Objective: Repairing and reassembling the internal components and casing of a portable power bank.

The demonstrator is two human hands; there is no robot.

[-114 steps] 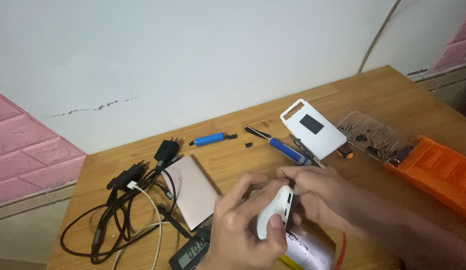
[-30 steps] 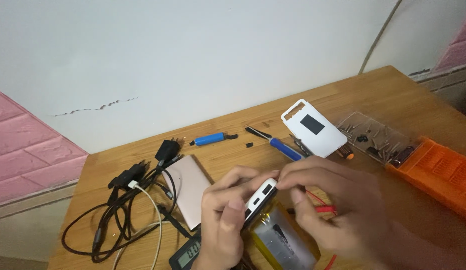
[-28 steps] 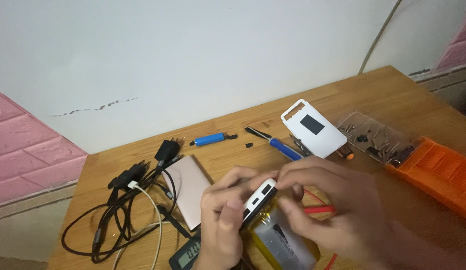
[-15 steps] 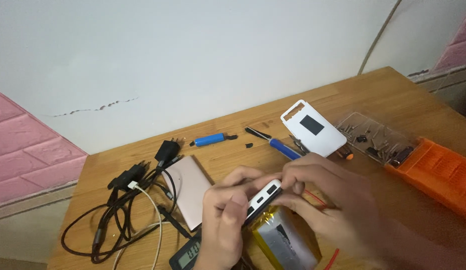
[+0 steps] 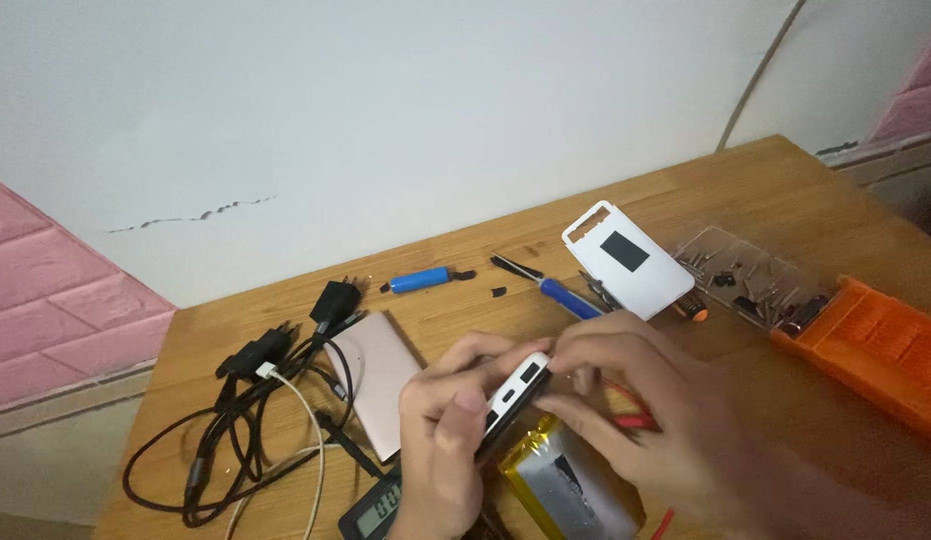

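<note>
Both hands meet over the front middle of the wooden table (image 5: 786, 190). My left hand (image 5: 446, 440) grips a small white end piece with dark port openings (image 5: 518, 385) from the left. My right hand (image 5: 626, 400) pinches the same piece from the right and above. Just below it lies a flat silver pouch battery with yellow edging (image 5: 571, 490), joined by red wires (image 5: 631, 420). A white plastic shell with a dark square patch (image 5: 626, 260) lies farther back.
A pink flat power bank (image 5: 376, 385) and a tangle of black and white cables with plugs (image 5: 256, 400) lie at the left. A small meter (image 5: 376, 510) sits at the front edge. Blue screwdrivers (image 5: 421, 280) (image 5: 571, 298), a clear bit case (image 5: 746, 275) and an orange case (image 5: 876, 345) lie behind and right.
The white end piece has turned from upright to lying tilted across the battery's top edge, and my hands have closed in on it. Nothing else on the table moved.
</note>
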